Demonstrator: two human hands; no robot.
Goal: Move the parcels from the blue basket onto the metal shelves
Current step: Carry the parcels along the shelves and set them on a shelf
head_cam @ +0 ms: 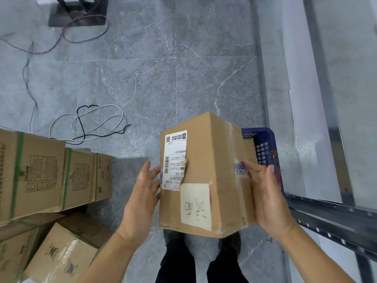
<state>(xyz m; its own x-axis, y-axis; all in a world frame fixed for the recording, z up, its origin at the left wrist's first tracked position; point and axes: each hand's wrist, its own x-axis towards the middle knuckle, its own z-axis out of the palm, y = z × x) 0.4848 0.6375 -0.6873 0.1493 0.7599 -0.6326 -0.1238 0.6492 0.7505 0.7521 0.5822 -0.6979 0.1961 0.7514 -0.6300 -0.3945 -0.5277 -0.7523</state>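
Two hands, left [142, 193] and right [265, 193], clamp opposite sides of a stiff, taped cardboard parcel [206, 176], seemingly light, above the basket [265, 144].

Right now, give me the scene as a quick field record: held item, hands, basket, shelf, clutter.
held item: cardboard parcel, shipping label and handwritten paper note on it
left hand: flat against parcel's left side
right hand: gripping parcel's right side
blue basket: behind parcel, mostly hidden
metal shelf: at right
clutter: stacked cartons at left, loose cables on floor
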